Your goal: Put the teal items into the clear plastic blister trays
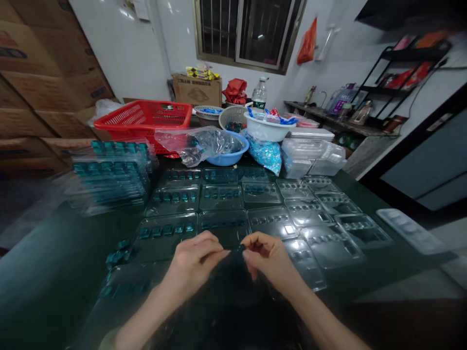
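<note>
Above the dark green table (47, 287), my left hand (199, 255) is closed in a pinch; whatever is between its fingertips is too small to make out. Facing it, my right hand (266, 253) pinches a small dark piece (241, 247) between thumb and forefinger. Under and around both hands lie clear plastic blister trays (270, 221) in rows. Teal block-like pieces (168, 229) fill the pockets of the trays on the left, while trays on the right show bare pockets. A few loose teal pieces (117, 257) lie left of my left hand.
Filled trays (109, 175) are stacked at the left. Behind the rows stand a red basket (142, 114), a blue basin (228, 154), a white basin (270, 130), a bag of small blue items (265, 154) and stacked clear trays (310, 153). A single tray (410, 228) sits near the right edge.
</note>
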The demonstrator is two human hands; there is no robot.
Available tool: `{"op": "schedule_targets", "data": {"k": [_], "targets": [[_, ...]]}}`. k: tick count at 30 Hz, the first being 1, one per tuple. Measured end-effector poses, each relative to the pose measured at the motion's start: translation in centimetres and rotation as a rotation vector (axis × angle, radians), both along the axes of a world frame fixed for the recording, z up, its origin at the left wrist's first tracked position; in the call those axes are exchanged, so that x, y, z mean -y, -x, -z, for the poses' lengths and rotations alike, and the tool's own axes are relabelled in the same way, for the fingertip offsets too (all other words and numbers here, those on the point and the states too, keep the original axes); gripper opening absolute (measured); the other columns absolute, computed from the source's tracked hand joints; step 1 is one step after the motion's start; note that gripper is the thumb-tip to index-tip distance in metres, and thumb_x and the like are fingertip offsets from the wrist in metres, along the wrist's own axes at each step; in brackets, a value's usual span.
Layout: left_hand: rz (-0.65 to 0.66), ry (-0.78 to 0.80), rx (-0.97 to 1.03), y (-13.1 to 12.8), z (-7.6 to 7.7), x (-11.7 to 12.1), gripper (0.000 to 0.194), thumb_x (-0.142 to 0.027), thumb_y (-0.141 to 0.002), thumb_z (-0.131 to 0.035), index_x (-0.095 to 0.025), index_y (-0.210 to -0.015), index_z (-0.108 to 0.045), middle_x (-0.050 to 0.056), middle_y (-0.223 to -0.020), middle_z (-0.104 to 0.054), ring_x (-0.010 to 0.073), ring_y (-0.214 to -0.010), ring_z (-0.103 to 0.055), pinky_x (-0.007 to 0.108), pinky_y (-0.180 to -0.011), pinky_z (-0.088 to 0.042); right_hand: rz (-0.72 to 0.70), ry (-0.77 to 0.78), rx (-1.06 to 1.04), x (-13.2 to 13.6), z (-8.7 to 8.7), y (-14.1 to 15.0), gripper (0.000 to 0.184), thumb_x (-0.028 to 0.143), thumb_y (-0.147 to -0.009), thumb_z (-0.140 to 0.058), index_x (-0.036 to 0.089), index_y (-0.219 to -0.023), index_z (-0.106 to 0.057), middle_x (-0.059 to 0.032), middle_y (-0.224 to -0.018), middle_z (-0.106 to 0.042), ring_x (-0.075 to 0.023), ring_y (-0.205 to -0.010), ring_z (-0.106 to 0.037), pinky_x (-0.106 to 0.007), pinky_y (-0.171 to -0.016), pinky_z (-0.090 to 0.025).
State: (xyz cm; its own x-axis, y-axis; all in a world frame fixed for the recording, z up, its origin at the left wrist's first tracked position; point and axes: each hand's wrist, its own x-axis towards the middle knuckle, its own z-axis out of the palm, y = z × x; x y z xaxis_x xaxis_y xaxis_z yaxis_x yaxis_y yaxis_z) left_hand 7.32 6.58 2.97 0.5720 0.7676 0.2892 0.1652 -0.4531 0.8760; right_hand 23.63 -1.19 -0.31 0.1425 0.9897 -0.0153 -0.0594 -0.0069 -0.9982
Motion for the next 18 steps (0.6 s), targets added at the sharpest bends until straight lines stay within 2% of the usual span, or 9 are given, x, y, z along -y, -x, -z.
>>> {"op": "schedule_targets", "data": {"k": [2, 5, 8, 9, 10, 13, 15, 18], "targets": [[-0.075, 0.213, 0.081, 0.3, -0.3, -0.2, 0.014, -0.024, -0.064, -0.063, -0.018, -0.05, -0.062, 0.0, -0.053, -0.052, 0.0106, -0.048, -0.045, 0.022, -0.047, -0.037, 0.095, -0.022, 0.083, -0.8, 0.4, -1.8, 0.02, 0.031, -0.072, -0.056, 0.015, -0.084, -0.056, 0.0044, -0.053, -0.05, -0.0067, -0.041, -0.047, -0.019, -0.038, -0.042], [-0.208, 0.715, 0.268, 1.4, -0.1, -0.6, 0.021, -0.027, -0.068, -0.06, -0.016, -0.051, -0.054, -0.004, -0.047, -0.044, 0.0041, -0.037, -0.033, 0.016, -0.033, -0.029, 0.336, -0.035, 0.352, -3.5, 1.4, -6.5, 0.029, 0.036, -0.074, -0.053, 0.013, -0.091, -0.056, 0.0029, -0.054, -0.052, -0.0088, -0.043, -0.049, -0.021, -0.04, -0.043], [-0.286, 1.075, 0.408, 2.8, 1.1, -1.2, 0.008, -0.019, -0.066, -0.062, -0.014, -0.062, -0.056, 0.0, -0.06, -0.054, 0.0057, -0.043, -0.046, 0.015, -0.036, -0.039, 0.462, -0.011, 0.486, -7.5, 2.3, -11.9, 0.032, 0.036, -0.074, -0.052, 0.01, -0.093, -0.054, -0.0003, -0.061, -0.055, -0.0105, -0.046, -0.051, -0.021, -0.039, -0.042], [-0.308, 1.139, 0.441, 3.3, 1.5, -1.4, 0.004, -0.013, -0.065, -0.061, -0.014, -0.067, -0.058, 0.002, -0.067, -0.057, 0.0089, -0.051, -0.054, 0.018, -0.042, -0.045, 0.477, 0.007, 0.53, -8.9, 2.6, -13.4, 0.03, 0.035, -0.075, -0.052, 0.01, -0.092, -0.054, -0.0013, -0.063, -0.056, -0.0109, -0.048, -0.052, -0.022, -0.04, -0.043], [-0.32, 1.193, 0.457, 3.8, 1.9, -1.5, 0.009, -0.008, -0.064, -0.06, -0.013, -0.072, -0.059, 0.005, -0.073, -0.06, 0.0131, -0.062, -0.059, 0.022, -0.051, -0.05, 0.484, 0.027, 0.578, -10.2, 2.8, -14.7, 0.027, 0.033, -0.076, -0.052, 0.01, -0.09, -0.055, -0.0021, -0.067, -0.057, -0.011, -0.052, -0.053, -0.023, -0.044, -0.044], [-0.382, 1.267, 0.506, 4.8, 2.5, -1.6, 0.026, 0.002, -0.059, -0.058, -0.012, -0.081, -0.061, 0.011, -0.089, -0.063, 0.0243, -0.089, -0.059, 0.033, -0.07, -0.052, 0.468, 0.094, 0.733, -13.4, 3.4, -16.8, 0.02, 0.028, -0.081, -0.049, 0.011, -0.092, -0.054, -0.0034, -0.084, -0.058, -0.0118, -0.069, -0.056, -0.027, -0.06, -0.048], [-0.387, 1.272, 0.54, 5.3, 2.5, -1.6, 0.032, 0.003, -0.057, -0.059, -0.012, -0.085, -0.062, 0.012, -0.095, -0.064, 0.0273, -0.098, -0.055, 0.034, -0.075, -0.051, 0.441, 0.138, 0.829, -14.9, 3.8, -17.3, 0.021, 0.027, -0.083, -0.047, 0.012, -0.097, -0.053, -0.0043, -0.094, -0.056, -0.0139, -0.079, -0.056, -0.032, -0.067, -0.047], [-0.343, 1.25, 0.528, 5.6, 2.5, -1.8, 0.037, -0.001, -0.055, -0.065, -0.014, -0.089, -0.063, 0.012, -0.099, -0.064, 0.0295, -0.1, -0.053, 0.032, -0.073, -0.052, 0.394, 0.202, 0.945, -16.2, 3.9, -17.6, 0.024, 0.027, -0.083, -0.047, 0.013, -0.101, -0.052, -0.0056, -0.101, -0.054, -0.0166, -0.086, -0.055, -0.035, -0.072, -0.046]]}}
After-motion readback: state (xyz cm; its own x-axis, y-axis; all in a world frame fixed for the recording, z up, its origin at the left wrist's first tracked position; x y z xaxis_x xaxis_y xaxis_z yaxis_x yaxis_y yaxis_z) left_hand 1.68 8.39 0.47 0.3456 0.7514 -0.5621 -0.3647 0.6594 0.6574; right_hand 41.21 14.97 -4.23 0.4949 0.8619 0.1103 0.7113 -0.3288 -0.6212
